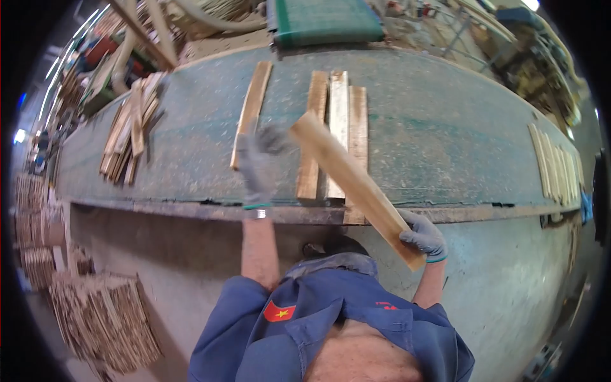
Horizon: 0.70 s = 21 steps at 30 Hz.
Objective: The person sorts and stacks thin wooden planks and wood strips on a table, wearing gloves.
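My right hand (423,239), in a grey glove, is closed round the near end of a wooden plank (356,181). The plank slants up to the left across the table's front edge, overlapping other boards. My left hand (259,159), also gloved, is smeared by motion beside the plank's far end; its fingers are not clear. Just left of that hand lies a single board (254,95). Under and behind the held plank, three boards lie side by side: a brown board (315,95), a pale board (339,108) and another brown board (358,121).
The green worktable (433,134) spans the view. A loose pile of strips (130,127) lies at its left, and a row of slats (555,165) at its right end. Beyond the far edge is a green conveyor belt (324,22). Stacked wood (105,318) stands on the floor at left.
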Tool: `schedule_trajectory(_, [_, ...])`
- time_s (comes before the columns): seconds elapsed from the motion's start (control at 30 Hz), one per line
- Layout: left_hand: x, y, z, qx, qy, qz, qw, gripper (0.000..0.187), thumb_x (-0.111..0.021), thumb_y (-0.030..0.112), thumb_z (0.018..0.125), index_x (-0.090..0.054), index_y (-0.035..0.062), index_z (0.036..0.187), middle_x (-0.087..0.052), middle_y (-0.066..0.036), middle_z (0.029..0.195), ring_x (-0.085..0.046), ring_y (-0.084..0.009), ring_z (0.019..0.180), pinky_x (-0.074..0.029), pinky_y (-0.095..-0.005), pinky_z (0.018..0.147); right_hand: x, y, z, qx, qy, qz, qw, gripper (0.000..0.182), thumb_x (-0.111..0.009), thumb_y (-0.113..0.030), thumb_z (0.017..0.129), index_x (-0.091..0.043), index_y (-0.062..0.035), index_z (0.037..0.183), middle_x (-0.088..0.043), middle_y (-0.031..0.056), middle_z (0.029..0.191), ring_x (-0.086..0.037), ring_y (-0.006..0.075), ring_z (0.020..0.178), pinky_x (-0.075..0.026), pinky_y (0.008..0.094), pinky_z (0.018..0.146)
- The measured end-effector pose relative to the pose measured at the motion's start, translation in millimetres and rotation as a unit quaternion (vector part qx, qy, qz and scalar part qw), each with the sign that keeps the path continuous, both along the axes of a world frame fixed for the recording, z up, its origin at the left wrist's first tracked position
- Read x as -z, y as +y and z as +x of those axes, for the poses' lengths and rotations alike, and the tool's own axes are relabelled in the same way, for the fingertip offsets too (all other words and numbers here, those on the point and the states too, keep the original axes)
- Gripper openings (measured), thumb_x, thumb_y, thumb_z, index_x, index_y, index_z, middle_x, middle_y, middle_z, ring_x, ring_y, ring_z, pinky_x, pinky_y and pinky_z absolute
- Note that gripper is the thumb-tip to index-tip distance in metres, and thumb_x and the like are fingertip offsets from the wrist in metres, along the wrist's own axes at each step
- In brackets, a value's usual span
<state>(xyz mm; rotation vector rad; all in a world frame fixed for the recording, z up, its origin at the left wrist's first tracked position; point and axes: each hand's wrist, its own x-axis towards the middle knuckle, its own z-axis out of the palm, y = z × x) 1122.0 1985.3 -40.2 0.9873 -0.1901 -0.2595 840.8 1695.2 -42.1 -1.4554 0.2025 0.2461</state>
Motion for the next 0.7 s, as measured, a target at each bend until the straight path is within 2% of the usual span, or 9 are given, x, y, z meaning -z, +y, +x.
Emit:
schedule_trajectory(0.03, [0,35,6,-0.095,-0.030,0.119,0.988,0.073,-0.055,0.052,0.094,-0.035,0.0107,0.150,-0.058,-0.017,0.134,-0.056,-0.0305,0.122,-0.044,-0.0472,0.102,-5,-6,11,-0.055,0.004,-0.052,0.997,0.077,-0.075,-0.036,0.078,-0.050,0.0023,0.139,-0.063,0.0096,0.124,-0.057,0.0179,0.114,-0.043,0.0318,0.100])
schedule_trajectory(0.07, [-17,60,-1,-0.089,-0.192,0.308,0.928,0.072,-0.060,0.046,0.090,-0.037,0.0119,0.150,-0.056,-0.016,0.135,-0.053,-0.0312,0.125,-0.042,-0.0485,0.105,-11,-10,24,-0.104,0.001,-0.105,0.989,0.076,-0.074,-0.038,0.078,-0.051,0.0023,0.138,-0.064,0.0099,0.123,-0.058,0.0188,0.113,-0.043,0.0324,0.100])
schedule_trajectory(0.1, [-49,82,-20,-0.069,-0.338,0.481,0.806,0.073,-0.065,0.041,0.087,-0.039,0.0131,0.149,-0.055,-0.016,0.137,-0.051,-0.0320,0.128,-0.039,-0.0497,0.107,-21,-5,41,-0.147,0.012,-0.100,0.984,0.067,-0.068,-0.031,0.078,-0.054,-0.0016,0.136,-0.065,0.0126,0.124,-0.059,0.0212,0.114,-0.043,0.0330,0.100])
schedule_trajectory(0.13, [-70,94,-32,-0.044,-0.462,0.622,0.631,0.074,-0.069,0.035,0.084,-0.040,0.0144,0.149,-0.053,-0.015,0.139,-0.048,-0.0327,0.131,-0.036,-0.0509,0.110,-23,4,63,-0.181,0.017,-0.117,0.976,0.065,-0.067,-0.029,0.077,-0.055,-0.0014,0.136,-0.064,0.0130,0.124,-0.059,0.0213,0.115,-0.043,0.0333,0.101])
schedule_trajectory(0.23, [-70,86,-78,0.118,-0.490,0.673,0.542,0.079,-0.075,0.019,0.071,-0.046,0.0171,0.145,-0.051,-0.014,0.139,-0.040,-0.0346,0.137,-0.027,-0.0533,0.115,-20,48,107,-0.282,-0.004,-0.159,0.946,0.062,-0.062,-0.020,0.075,-0.056,-0.0020,0.134,-0.064,0.0149,0.124,-0.059,0.0228,0.115,-0.043,0.0338,0.101])
schedule_trajectory(0.37, [-9,100,-92,0.186,-0.506,0.682,0.495,0.062,-0.063,0.005,0.072,-0.055,0.0160,0.132,-0.056,-0.011,0.125,-0.044,-0.0340,0.131,-0.025,-0.0564,0.114,30,125,149,-0.349,-0.120,-0.131,0.920,0.059,-0.056,-0.012,0.074,-0.057,-0.0070,0.133,-0.064,0.0194,0.124,-0.061,0.0302,0.114,-0.045,0.0357,0.101])
schedule_trajectory(0.53, [1,148,-93,0.182,-0.492,0.701,0.483,0.063,-0.060,0.004,0.072,-0.051,0.0105,0.135,-0.057,-0.011,0.120,-0.051,-0.0324,0.118,-0.031,-0.0538,0.108,25,187,173,-0.354,-0.097,-0.074,0.927,0.055,-0.052,-0.003,0.076,-0.056,-0.0035,0.132,-0.060,0.0183,0.129,-0.055,0.0303,0.123,-0.039,0.0354,0.108])
schedule_trajectory(0.63, [-3,158,-91,0.216,-0.463,0.713,0.481,0.062,-0.060,0.005,0.072,-0.050,0.0058,0.134,-0.057,-0.013,0.118,-0.052,-0.0322,0.117,-0.035,-0.0522,0.105,81,213,186,-0.370,-0.132,-0.064,0.917,0.057,-0.055,-0.006,0.077,-0.053,-0.0007,0.134,-0.058,0.0199,0.132,-0.051,0.0305,0.128,-0.038,0.0367,0.109])
schedule_trajectory(0.7, [21,166,-90,0.202,-0.441,0.713,0.506,0.062,-0.060,0.005,0.073,-0.050,0.0053,0.134,-0.057,-0.014,0.120,-0.053,-0.0321,0.116,-0.038,-0.0493,0.104,77,216,195,-0.382,-0.055,-0.057,0.921,0.057,-0.058,-0.006,0.078,-0.051,-0.0018,0.134,-0.062,0.0181,0.126,-0.058,0.0275,0.119,-0.044,0.0368,0.101])
